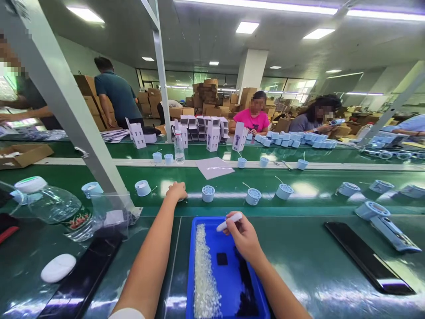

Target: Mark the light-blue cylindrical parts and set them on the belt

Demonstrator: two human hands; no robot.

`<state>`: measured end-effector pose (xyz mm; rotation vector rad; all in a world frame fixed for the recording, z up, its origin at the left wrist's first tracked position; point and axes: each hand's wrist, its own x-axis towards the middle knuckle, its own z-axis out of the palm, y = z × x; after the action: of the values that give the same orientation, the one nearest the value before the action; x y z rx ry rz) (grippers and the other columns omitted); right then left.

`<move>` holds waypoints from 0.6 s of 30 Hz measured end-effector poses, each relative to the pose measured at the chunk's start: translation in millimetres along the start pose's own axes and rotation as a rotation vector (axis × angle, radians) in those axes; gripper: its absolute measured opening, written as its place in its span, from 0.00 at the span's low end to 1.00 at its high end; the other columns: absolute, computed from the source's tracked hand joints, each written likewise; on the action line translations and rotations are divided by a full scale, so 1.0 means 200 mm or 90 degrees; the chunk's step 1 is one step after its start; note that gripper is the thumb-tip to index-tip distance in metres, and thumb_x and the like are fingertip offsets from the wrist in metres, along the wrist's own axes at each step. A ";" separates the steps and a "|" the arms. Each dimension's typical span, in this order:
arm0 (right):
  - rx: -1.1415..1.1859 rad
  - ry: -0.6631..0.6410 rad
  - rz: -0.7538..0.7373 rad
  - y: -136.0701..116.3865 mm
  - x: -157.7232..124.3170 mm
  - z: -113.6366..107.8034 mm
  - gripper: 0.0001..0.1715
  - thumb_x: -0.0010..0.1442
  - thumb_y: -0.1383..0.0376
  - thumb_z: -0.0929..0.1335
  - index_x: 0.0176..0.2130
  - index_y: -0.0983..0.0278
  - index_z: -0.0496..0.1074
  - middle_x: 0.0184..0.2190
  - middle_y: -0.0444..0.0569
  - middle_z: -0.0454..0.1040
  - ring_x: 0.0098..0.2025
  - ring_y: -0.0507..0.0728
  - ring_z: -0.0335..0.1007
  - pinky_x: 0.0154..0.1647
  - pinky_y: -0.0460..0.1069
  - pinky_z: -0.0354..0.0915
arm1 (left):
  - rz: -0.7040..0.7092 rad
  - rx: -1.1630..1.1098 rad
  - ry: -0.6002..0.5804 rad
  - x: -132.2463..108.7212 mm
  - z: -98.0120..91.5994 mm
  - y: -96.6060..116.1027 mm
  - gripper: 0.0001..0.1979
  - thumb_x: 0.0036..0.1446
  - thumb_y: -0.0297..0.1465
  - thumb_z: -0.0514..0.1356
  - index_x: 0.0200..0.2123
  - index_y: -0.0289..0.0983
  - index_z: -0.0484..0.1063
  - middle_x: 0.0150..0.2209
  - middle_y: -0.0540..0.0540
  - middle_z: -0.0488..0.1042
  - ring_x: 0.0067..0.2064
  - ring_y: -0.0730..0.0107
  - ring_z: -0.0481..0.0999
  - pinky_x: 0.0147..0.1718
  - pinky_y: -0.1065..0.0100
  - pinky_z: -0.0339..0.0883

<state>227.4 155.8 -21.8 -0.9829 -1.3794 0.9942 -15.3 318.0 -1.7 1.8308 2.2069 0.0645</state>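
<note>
My left hand [177, 191] reaches out over the green conveyor belt [226, 208], fingers curled downward. What it grips, if anything, is mostly hidden beneath it. A round light-blue plastic part [142, 188] sits to its left and another blue part [208, 194] to its right. In my right hand [244, 235] is a white pen-shaped tool [229, 221], pinched between thumb and fingers above a blue tray [229, 283]. Small clear pieces [204, 270] fill the tray's left side. Dark pieces [247, 288] lie along its right, with a black square [222, 259] between.
Several more blue parts [254, 196] stand along the belt, some with thin wires. A large plastic bottle [56, 206] and a metal post [76, 110] are at left. A black phone-like slab [368, 257] lies at right. Co-workers [254, 117] sit across the line.
</note>
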 end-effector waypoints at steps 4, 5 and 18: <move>-0.021 -0.082 0.011 0.02 -0.01 0.02 0.18 0.60 0.50 0.64 0.37 0.63 0.67 0.28 0.47 0.73 0.29 0.55 0.72 0.33 0.49 0.70 | 0.065 0.012 -0.049 0.00 0.00 0.06 0.22 0.39 0.34 0.64 0.42 0.44 0.70 0.50 0.42 0.64 0.50 0.53 0.67 0.43 0.62 0.64; -0.027 -0.094 0.013 0.02 -0.01 0.02 0.17 0.61 0.51 0.64 0.37 0.62 0.67 0.28 0.47 0.73 0.29 0.55 0.72 0.34 0.50 0.70 | 0.073 0.013 -0.056 0.00 -0.01 0.07 0.22 0.39 0.34 0.64 0.43 0.44 0.70 0.50 0.42 0.64 0.50 0.53 0.68 0.43 0.63 0.64; -0.070 -0.162 0.036 -0.01 -0.02 0.04 0.16 0.60 0.51 0.64 0.34 0.61 0.67 0.27 0.46 0.72 0.28 0.55 0.70 0.31 0.49 0.68 | 0.069 -0.018 -0.024 -0.02 0.02 0.12 0.26 0.38 0.38 0.65 0.44 0.41 0.68 0.51 0.37 0.62 0.53 0.46 0.62 0.44 0.59 0.62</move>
<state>218.5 151.8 -21.6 -1.0066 -1.6384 1.1246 9.1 317.7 -0.1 1.9192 2.0701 0.0810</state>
